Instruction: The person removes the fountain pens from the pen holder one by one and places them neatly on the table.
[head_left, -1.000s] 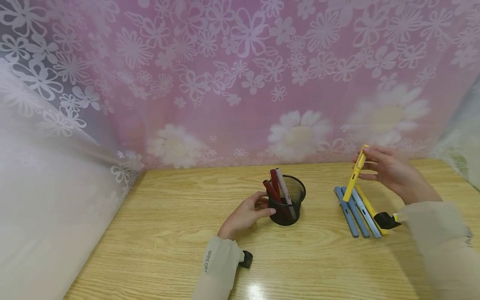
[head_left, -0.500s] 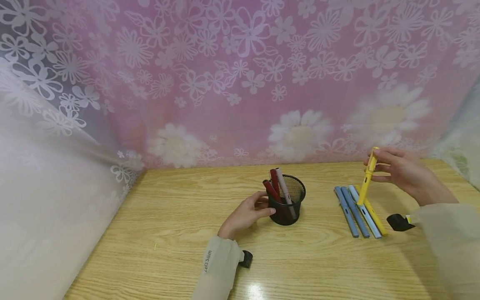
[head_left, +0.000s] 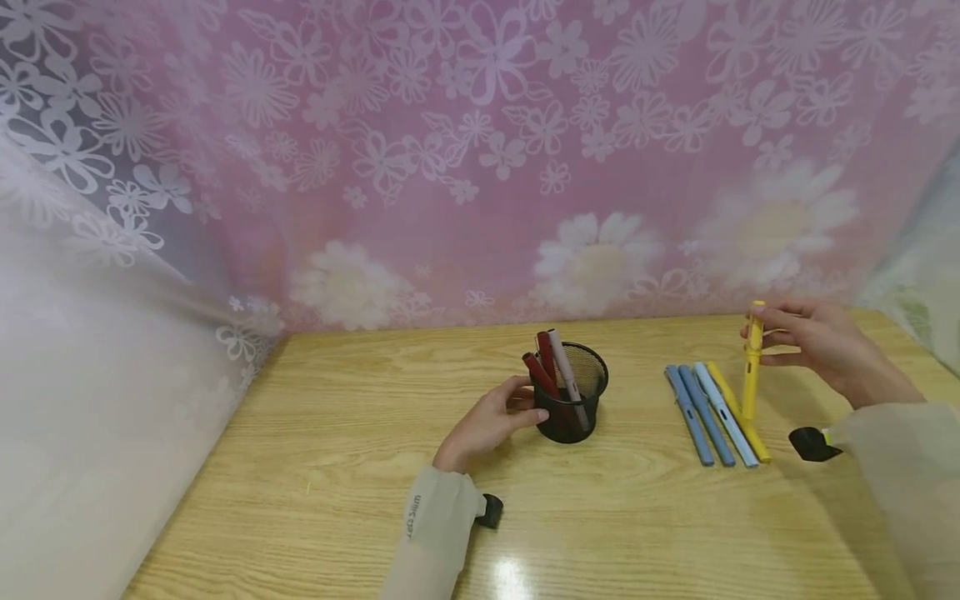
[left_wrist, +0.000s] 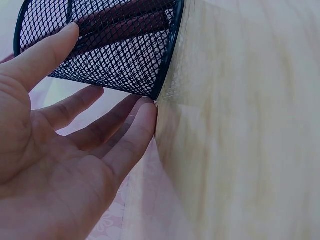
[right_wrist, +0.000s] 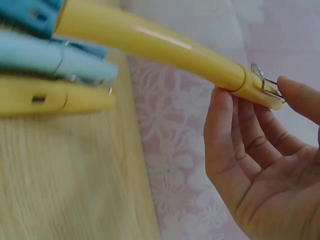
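Note:
The right hand [head_left: 832, 346] pinches a yellow pen [head_left: 752, 367] near its clip end; the pen stands almost upright, its lower end over a row of pens. In the right wrist view the thumb and fingers of the hand [right_wrist: 272, 165] hold that pen [right_wrist: 155, 42] by its clip end. Lying side by side are two blue pens [head_left: 690, 417], a light blue pen [head_left: 726, 414] and another yellow pen [head_left: 738, 412]. The left hand [head_left: 483, 421] rests thumb and fingers around the side of a black mesh cup [head_left: 567, 417], which holds dark red pens [head_left: 546, 354] and a pale pink one [head_left: 564, 367].
The wooden table [head_left: 337, 500] runs back to a pink flowered curtain [head_left: 420, 208]. At the left hangs a whitish curtain [head_left: 90, 375]. Black devices are fixed at both wrists, by the sleeves [head_left: 438, 525].
The right hand has moved right with the yellow pen, which has turned from slanting to nearly upright. The left hand stays at the cup. The head view has shifted slightly.

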